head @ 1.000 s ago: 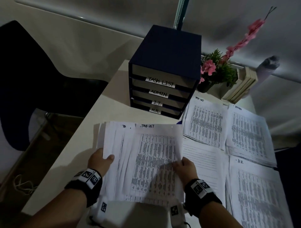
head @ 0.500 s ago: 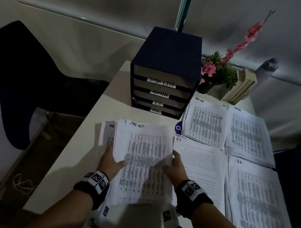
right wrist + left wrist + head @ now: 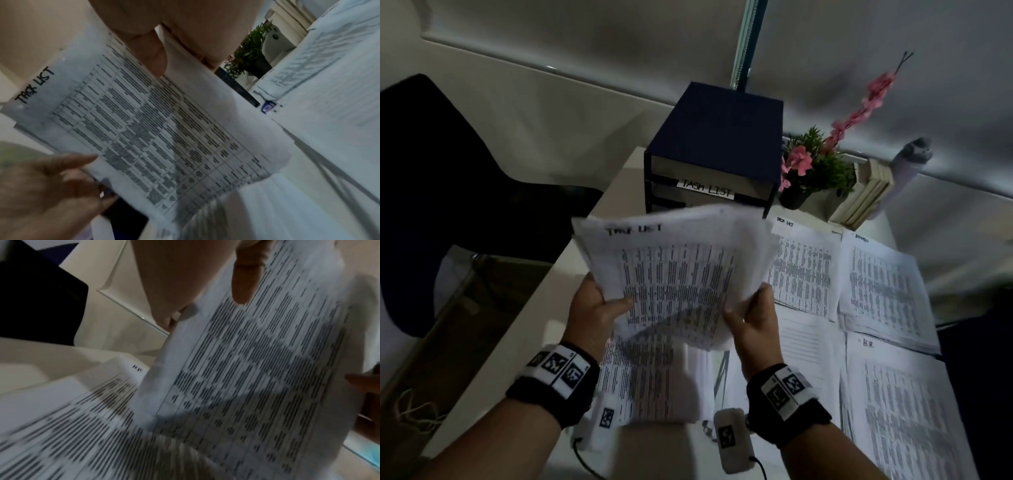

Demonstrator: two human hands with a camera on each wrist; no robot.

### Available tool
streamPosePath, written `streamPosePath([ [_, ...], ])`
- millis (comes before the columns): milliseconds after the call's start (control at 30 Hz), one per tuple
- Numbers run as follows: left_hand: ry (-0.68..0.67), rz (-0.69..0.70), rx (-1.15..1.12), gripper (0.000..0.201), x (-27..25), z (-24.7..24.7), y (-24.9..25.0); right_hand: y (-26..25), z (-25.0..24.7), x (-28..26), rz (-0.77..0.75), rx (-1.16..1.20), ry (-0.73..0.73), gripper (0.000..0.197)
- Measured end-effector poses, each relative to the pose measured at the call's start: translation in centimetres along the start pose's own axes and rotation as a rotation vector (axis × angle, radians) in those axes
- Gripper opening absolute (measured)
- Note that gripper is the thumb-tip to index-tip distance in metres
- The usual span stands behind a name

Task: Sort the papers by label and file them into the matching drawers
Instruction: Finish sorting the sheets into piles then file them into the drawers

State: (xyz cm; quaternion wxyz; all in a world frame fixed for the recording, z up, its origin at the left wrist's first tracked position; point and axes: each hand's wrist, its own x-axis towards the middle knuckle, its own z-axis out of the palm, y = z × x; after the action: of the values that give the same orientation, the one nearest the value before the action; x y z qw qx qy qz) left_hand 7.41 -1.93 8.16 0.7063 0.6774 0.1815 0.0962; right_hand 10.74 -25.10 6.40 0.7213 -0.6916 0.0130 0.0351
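Both hands, left and right, grip a fanned paper stack headed "TASK LIST".

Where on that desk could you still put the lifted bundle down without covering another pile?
One bare patch shows: the desk top left of the drawer unit, out to the desk's left edge. The right half is crowded with sorted piles, the far right corner with a plant and books. More papers lie under both hands.

A potted plant with pink flowers stands at the back of the surface. Just right of it lean some pale books. A dark chair stands at the left.
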Motion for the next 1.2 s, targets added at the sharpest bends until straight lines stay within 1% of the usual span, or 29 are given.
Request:
streamPosePath([
  [33, -0.002, -0.003, 0.008, 0.033, -0.3, 0.0, -0.3, 0.7, 0.1, -0.5, 0.01, -0.045, -0.001, 0.045],
  [100, -0.018, -0.045, 0.019, 0.038, -1.2, 0.1, -1.7, 2.8, 0.1, -1.4, 0.084, -0.15, -0.043, 0.046],
  [167, 0.02, -0.11, 0.062, 0.032, -1.8, 0.7, -3.2, 4.3, 0.2, -2.0, 0.145, -0.252, -0.11, 0.041],
  [200, 0.057, -0.138, 0.124, 0.027, -1.7, 1.0, -3.7, 4.6, 0.2, -2.2, 0.155, -0.299, -0.13, 0.04],
  [267, 0.097, -0.154, 0.196, 0.027, -1.4, 1.7, -3.9, 4.3, 0.0, -2.1, 0.172, -0.342, -0.132, 0.038],
  [333, 0.133, -0.133, 0.169, 0.031, -0.7, 2.5, -3.0, 4.4, -1.0, -1.3, 0.171, -0.361, -0.095, 0.031],
  [400, 0.116, -0.083, 0.132, 0.034, 0.1, 3.4, -2.2, 4.2, -2.3, -0.4, 0.151, -0.358, 0.006, 0.022],
  [467, 0.018, -0.032, 0.178, 0.034, 0.7, 4.4, -2.1, 4.0, -4.0, 0.4, 0.129, -0.264, 0.149, 0.02],
  [500, -0.04, -0.031, 0.221, 0.037, 0.9, 4.7, -2.3, 3.9, -5.1, 0.7, 0.122, -0.228, 0.226, 0.022],
  [533, -0.09, -0.048, 0.273, 0.045, 1.1, 4.9, -3.0, 3.7, -6.4, 0.9, 0.132, -0.21, 0.311, 0.021],
  [567, -0.134, -0.071, 0.353, 0.056, 1.1, 5.0, -3.9, 3.7, -7.8, 1.2, 0.143, -0.214, 0.408, 0.021],
  [600, -0.174, -0.093, 0.479, 0.068, 1.2, 4.9, -4.9, 4.1, -9.4, 1.4, 0.16, -0.226, 0.51, 0.021],
  [667, -0.248, -0.169, 0.795, 0.089, 1.3, 4.6, -6.8, 5.3, -12.5, 1.9, 0.211, -0.258, 0.694, 0.02],
  [733, -0.324, -0.254, 1.063, 0.103, 1.1, 4.3, -8.1, 6.9, -15.2, 2.3, 0.295, -0.29, 0.809, 0.015],
  [800, -0.396, -0.315, 1.235, 0.106, 0.5, 4.3, -8.5, 6.6, -16.5, 2.9, 0.365, -0.361, 0.854, 0.011],
  [867, -0.425, -0.342, 1.329, 0.102, -0.1, 4.5, -8.4, 5.9, -17.4, 4.3, 0.434, -0.43, 0.828, 0.002],
  [967, -0.419, -0.351, 1.372, 0.101, -0.2, 4.7, -8.5, 5.4, -18.2, 7.5, 0.481, -0.502, 0.754, 0.016],
  [1033, -0.415, -0.37, 1.347, 0.101, -0.1, 4.8, -8.4, 4.6, -18.6, 9.5, 0.527, -0.534, 0.69, 0.016],
  [1100, -0.402, -0.373, 1.325, 0.1, -0.1, 4.9, -8.4, 3.5, -18.7, 11.1, 0.548, -0.462, 0.595, 0.017],
  [1167, -0.395, -0.367, 1.316, 0.101, -0.1, 4.9, -8.5, 3.4, -19.3, 12.8, 0.549, -0.416, 0.532, 0.031],
  [1200, -0.393, -0.367, 1.317, 0.101, -0.1, 5.0, -8.5, 3.4, -19.4, 13.4, 0.553, -0.43, 0.523, 0.034],
])
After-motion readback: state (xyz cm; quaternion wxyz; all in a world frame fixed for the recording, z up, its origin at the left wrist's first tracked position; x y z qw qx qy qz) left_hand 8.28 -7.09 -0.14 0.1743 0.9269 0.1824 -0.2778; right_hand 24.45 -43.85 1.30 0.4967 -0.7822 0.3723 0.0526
